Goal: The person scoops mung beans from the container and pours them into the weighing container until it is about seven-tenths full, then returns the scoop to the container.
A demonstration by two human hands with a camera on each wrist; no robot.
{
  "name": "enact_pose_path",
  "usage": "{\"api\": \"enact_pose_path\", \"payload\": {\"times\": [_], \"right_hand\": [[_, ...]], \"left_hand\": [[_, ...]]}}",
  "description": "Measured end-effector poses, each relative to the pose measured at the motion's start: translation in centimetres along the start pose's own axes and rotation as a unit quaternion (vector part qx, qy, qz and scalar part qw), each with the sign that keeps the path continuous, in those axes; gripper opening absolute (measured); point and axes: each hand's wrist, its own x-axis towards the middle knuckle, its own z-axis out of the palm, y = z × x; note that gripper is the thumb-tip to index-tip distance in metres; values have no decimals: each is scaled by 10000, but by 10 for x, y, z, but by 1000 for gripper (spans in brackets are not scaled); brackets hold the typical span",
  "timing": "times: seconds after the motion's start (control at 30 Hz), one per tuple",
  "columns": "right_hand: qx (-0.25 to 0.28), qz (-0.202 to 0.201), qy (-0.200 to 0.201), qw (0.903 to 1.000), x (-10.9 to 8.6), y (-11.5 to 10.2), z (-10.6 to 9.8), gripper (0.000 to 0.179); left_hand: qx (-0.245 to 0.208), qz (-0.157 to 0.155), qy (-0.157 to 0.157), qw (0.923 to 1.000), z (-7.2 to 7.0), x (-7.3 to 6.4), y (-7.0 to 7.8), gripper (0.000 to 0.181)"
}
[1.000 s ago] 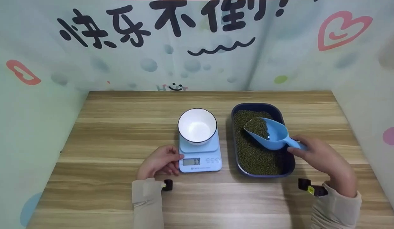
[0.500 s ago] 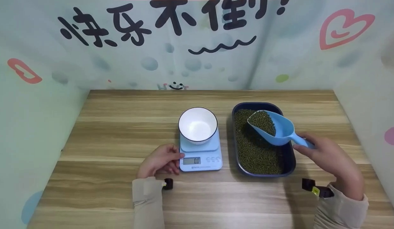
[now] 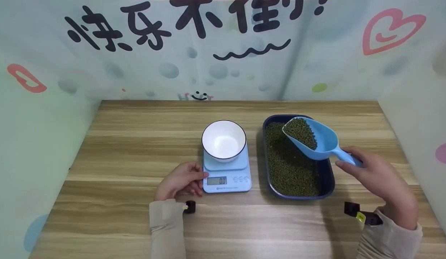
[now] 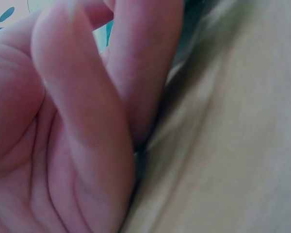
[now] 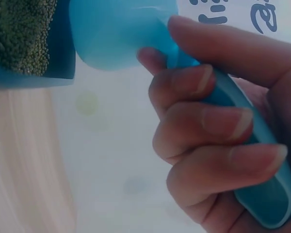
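In the head view my right hand (image 3: 379, 174) grips the handle of a light blue scoop (image 3: 325, 138). Green beans (image 3: 300, 133), likely mung beans, fill the scoop's front part, which is held above a dark blue tub (image 3: 326, 180) of the same beans. The right wrist view shows several fingers (image 5: 203, 136) curled round the handle. My left hand (image 3: 181, 180) holds the left edge of a light blue kitchen scale (image 3: 228, 185), thumb on its top beside the display. A white bowl (image 3: 224, 139) with a dark rim stands on the scale; its display reads 0.0.
The tub stands just right of the scale with a narrow gap between them. Both rest on a wood-grain table (image 3: 136, 144). A printed curtain (image 3: 154, 82) borders the table at the back, with similar hangings at both sides.
The scoop with its beans has risen out of the tub and moved right and away from me in my right hand. My left hand has stayed at the scale; its reading has not changed.
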Motion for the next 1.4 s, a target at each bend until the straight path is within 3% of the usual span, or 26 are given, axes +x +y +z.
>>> {"api": "enact_pose_path", "payload": {"times": [0.43,0.87,1.1,1.23,1.4], "right_hand": [[281,96,293,9991,5,-15,4,42],[1253,-87,88,9920,11,-43,15,39],[1506,34,19,9886,8,-59,19,41],[1777,70,21,9840,6,-68,20,44],[2477,-31,9,9688,8,-82,27,44]], "left_hand": [[-22,-61,-67,10000,-3,-1,-1,33],[24,103,4,9999,-1,-1,0,31],[32,-4,-20,10000,0,-1,2,31],[46,-42,-25,10000,0,-1,3,31],[34,-13,-27,10000,-1,0,1,33]]}}
